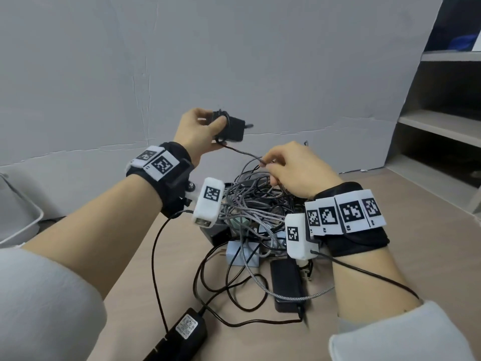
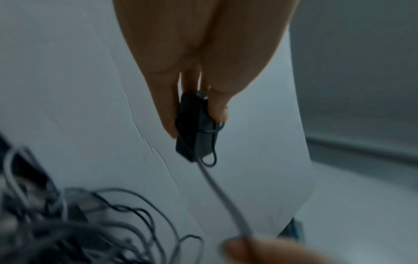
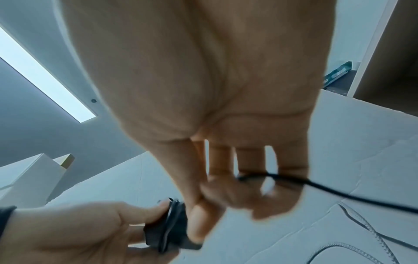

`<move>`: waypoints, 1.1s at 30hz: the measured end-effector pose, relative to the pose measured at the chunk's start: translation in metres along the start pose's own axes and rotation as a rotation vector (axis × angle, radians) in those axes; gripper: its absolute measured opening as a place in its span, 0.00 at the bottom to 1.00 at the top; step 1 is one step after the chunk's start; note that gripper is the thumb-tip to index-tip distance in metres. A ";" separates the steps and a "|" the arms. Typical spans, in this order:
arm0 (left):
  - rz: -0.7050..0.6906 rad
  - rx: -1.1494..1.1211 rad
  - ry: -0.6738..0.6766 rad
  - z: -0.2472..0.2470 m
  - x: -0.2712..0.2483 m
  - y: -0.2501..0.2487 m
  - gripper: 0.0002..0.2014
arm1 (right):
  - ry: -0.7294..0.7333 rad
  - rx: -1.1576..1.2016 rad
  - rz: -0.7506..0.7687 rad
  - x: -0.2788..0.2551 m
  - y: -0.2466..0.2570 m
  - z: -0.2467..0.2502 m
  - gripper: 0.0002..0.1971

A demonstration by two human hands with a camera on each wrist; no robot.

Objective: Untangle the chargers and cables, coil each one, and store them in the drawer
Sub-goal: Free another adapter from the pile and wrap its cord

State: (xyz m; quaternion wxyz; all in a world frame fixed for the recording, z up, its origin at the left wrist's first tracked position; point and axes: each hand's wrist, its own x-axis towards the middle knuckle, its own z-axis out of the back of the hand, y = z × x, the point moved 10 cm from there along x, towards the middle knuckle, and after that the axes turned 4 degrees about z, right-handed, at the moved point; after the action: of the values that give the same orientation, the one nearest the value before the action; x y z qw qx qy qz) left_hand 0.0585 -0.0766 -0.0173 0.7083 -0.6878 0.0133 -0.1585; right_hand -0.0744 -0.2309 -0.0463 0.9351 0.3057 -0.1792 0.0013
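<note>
My left hand (image 1: 208,126) holds a small black charger (image 1: 230,128) raised above the table, with its thin black cable (image 1: 242,151) looped partly round it. In the left wrist view my left hand (image 2: 192,107) grips the charger (image 2: 194,139) between thumb and fingers. My right hand (image 1: 270,162) pinches that cable a short way from the charger, above the tangle of cables (image 1: 250,204). In the right wrist view my right hand (image 3: 214,192) holds the cable (image 3: 339,194), which runs off right, and the charger (image 3: 165,230) shows beyond it.
On the wooden table lie a black power brick (image 1: 287,280), a long black adapter (image 1: 187,332) at the front edge and a light blue plug (image 1: 242,252). A white bin (image 1: 20,220) stands at the left. Shelves (image 1: 442,126) rise at the right.
</note>
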 end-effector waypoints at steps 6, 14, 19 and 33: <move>-0.024 0.361 0.446 -0.044 -0.030 0.008 0.11 | -0.323 0.099 0.136 -0.002 0.009 0.043 0.09; 0.154 0.091 0.719 -0.062 -0.065 0.012 0.15 | -0.373 0.135 0.106 -0.003 -0.005 0.050 0.11; 0.171 0.076 0.818 -0.061 -0.069 0.013 0.24 | -0.321 0.191 0.121 -0.001 -0.006 0.042 0.09; 0.142 -0.658 0.536 -0.060 -0.043 -0.018 0.10 | -0.046 0.031 -0.027 0.009 -0.021 0.001 0.17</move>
State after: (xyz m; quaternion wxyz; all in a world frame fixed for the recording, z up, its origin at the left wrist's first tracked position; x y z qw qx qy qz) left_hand 0.0001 -0.1247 -0.0117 0.4320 -0.8089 0.2940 -0.2696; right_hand -0.0643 -0.2496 -0.0545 0.9259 0.3223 -0.1964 -0.0157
